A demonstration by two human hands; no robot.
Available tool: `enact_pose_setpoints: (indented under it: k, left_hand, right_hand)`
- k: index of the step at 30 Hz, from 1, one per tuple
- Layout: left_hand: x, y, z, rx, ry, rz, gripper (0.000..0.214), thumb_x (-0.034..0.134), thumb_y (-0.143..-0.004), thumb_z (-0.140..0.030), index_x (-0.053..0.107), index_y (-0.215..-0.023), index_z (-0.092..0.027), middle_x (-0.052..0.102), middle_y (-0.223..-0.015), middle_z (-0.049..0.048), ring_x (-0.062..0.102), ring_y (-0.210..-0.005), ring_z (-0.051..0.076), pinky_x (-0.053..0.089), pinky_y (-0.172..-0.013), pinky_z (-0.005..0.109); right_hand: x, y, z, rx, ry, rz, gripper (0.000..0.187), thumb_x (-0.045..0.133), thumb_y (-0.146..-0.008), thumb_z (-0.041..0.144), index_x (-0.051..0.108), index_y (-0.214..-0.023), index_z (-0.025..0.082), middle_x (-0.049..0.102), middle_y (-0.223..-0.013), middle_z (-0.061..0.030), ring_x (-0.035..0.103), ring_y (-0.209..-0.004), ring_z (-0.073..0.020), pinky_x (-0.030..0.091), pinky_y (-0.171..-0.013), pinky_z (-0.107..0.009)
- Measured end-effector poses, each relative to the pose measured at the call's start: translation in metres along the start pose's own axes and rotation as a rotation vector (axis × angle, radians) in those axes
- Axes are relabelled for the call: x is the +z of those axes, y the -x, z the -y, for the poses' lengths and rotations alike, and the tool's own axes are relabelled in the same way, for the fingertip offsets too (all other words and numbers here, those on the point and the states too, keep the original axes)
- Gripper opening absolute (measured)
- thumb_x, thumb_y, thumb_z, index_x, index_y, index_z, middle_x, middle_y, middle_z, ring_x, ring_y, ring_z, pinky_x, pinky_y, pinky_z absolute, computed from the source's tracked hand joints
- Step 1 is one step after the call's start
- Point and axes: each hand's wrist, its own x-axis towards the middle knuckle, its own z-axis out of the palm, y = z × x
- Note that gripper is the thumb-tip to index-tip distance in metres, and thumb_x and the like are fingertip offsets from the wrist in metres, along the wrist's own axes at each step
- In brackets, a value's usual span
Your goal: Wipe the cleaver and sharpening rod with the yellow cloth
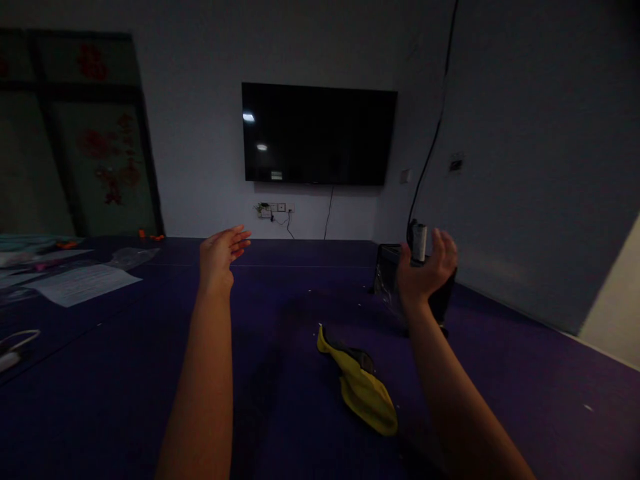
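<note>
The right hand (pixel 427 270) is raised, its fingers curved beside a small grey cylinder (pixel 419 241); I cannot tell if it grips it. Just behind stands a dark box (pixel 387 267), toward the far right edge of the desk (pixel 500 373). The left hand (pixel 223 257) hangs open and holds nothing. A yellow cloth (pixel 363 390) lies nearer the front edge, beside the right forearm.
</note>
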Motion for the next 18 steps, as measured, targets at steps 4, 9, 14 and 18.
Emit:
enact_pose_setpoints:
  k: [4,9,14,18]
  left_hand:
    - [0.001,0.003,-0.004,-0.017,-0.042,0.090,0.028,0.053,-0.065,-0.035,0.065,-0.079,-0.014,0.068,-0.087,0.0099,0.062,-0.071,0.016,0.044,-0.063,0.025]
    - [0.002,0.003,-0.007,-0.032,-0.075,0.109,0.030,0.051,-0.067,-0.037,0.065,-0.079,-0.013,0.068,-0.083,0.0106,0.062,-0.071,0.017,0.045,-0.064,0.026]
    - [0.002,0.003,-0.008,-0.020,-0.044,0.089,0.027,0.053,-0.066,-0.035,0.065,-0.075,-0.013,0.068,-0.079,0.0100,0.062,-0.067,0.016,0.046,-0.061,0.025]
    - [0.000,0.001,-0.008,-0.011,-0.042,0.085,0.026,0.052,-0.066,-0.034,0.065,-0.075,-0.013,0.068,-0.078,0.0097,0.062,-0.066,0.016,0.046,-0.060,0.024]
  right_hand:
    - [0.002,-0.002,0.043,-0.084,-0.321,0.658,0.041,0.054,-0.078,0.038,0.056,-0.112,0.015,0.065,-0.093,-0.0093,0.061,-0.081,-0.0199,0.046,-0.077,-0.034]
    - [0.002,0.040,0.071,-0.253,-0.336,1.674,0.069,0.077,-0.050,0.033,0.057,-0.115,0.021,0.065,-0.097,-0.0066,0.061,-0.083,-0.0193,0.047,-0.072,-0.028]
    - [0.004,0.073,0.081,-0.138,-0.192,2.116,0.067,0.078,-0.035,0.023,0.065,-0.101,0.018,0.065,-0.065,0.0001,0.058,-0.050,-0.0148,0.047,-0.048,-0.025]
    - [0.002,0.048,0.070,-0.123,-0.231,2.050,0.044,0.071,-0.042,0.017,0.069,-0.086,0.020,0.060,-0.054,0.0048,0.050,-0.041,-0.0084,0.042,-0.042,-0.019]
